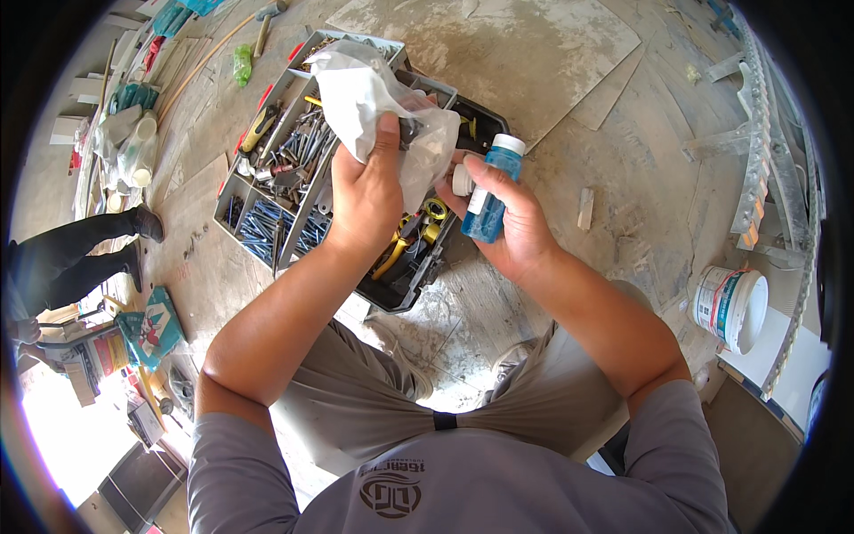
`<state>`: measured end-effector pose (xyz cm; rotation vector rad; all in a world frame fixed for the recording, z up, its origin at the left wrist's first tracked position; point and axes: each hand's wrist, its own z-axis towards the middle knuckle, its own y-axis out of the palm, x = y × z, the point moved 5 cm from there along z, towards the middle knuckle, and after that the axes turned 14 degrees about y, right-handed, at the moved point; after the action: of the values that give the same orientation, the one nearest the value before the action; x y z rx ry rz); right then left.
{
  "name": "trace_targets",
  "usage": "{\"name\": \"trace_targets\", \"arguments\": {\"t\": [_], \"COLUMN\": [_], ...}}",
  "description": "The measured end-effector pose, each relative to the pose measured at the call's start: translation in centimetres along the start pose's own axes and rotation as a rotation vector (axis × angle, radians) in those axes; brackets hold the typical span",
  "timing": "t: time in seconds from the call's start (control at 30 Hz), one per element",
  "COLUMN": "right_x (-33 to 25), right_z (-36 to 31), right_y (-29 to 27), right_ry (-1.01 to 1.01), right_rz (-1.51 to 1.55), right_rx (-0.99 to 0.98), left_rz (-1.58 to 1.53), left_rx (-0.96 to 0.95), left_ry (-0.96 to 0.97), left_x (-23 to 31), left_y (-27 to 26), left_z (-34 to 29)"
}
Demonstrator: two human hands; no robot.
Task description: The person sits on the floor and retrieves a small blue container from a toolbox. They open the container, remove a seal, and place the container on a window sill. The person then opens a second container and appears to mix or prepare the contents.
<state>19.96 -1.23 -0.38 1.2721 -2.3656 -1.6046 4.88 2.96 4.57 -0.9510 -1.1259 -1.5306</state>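
— Looking down at the two hands: what is each one holding?

— The left hand [366, 198] is closed around a crumpled white plastic bag [360, 93], thumb pressed against it, holding it up over the open toolbox [405, 298]. The right hand [509, 214] is wrapped around a small blue bottle [491, 191] with a white cap, held upright and slightly tilted, just beside the bag.

— Do bag and bottle touch?

— I cannot tell; they are very close. A small white round piece [462, 180] shows between the two hands, against the right hand's fingers.

— And the toolbox?

— It sits on the dusty concrete floor [605, 160] in front of the person's knees. Its grey tray is split into compartments: loose dark screws [298, 147] in the middle one, blue screws [258, 227] in the nearer one, a yellow-handled tool [261, 127] in a side slot. Under the hands lie yellow pliers [396, 254] and a roll of yellow tape [435, 209].

— What else is around?

— A white bucket [731, 307] with a coloured label stands well apart on the right. A hammer [265, 22] lies beyond the box, at the top. On the left, another person's dark-trousered legs [76, 254] and shoes reach in, near scattered boxes.
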Motion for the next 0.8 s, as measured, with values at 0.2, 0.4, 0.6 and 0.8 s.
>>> {"name": "trace_targets", "arguments": {"t": [0.2, 0.4, 0.6, 0.8], "right_x": [-0.1, -0.4, -0.7, -0.6], "right_z": [0.1, 0.1, 0.3, 0.3], "right_y": [-0.1, 0.5, 0.2, 0.1], "right_ry": [0.063, -0.044, -0.088, -0.261], "right_rz": [-0.1, -0.118, -0.368, -0.491], "right_rx": [-0.085, -0.127, 0.023, 0.161], "left_rz": [-0.183, -0.219, -0.246, -0.263], "left_rx": [0.115, 0.253, 0.179, 0.195], "left_ry": [-0.138, -0.397, -0.457, -0.44], "left_x": [-0.9, -1.7, -2.6, -3.0], "left_y": [-0.1, -0.4, -0.3, 0.0], "left_z": [0.1, -1.0, -1.4, -1.6]}}
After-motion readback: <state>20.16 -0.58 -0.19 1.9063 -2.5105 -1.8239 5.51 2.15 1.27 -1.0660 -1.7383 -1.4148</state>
